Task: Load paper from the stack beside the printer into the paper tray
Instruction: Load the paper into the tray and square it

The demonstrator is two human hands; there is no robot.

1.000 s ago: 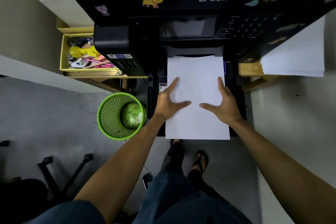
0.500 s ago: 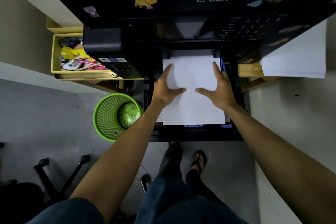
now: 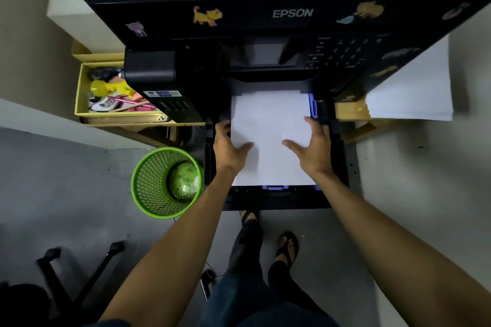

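Fingers: left hand [image 3: 229, 145] and right hand [image 3: 313, 145] spread flat, pressing the paper [image 3: 269, 125] at its 2 side edges.
Paper: lies in the tray [image 3: 279, 200], long axis toward the printer [image 3: 265, 42].
Nearer hand: neither; the 2 flank it evenly.
Stack [image 3: 414, 93]: right of printer.

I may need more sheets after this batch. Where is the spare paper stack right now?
In the head view the paper stack lies at the right of the printer, on a wooden shelf, beyond the right hand.
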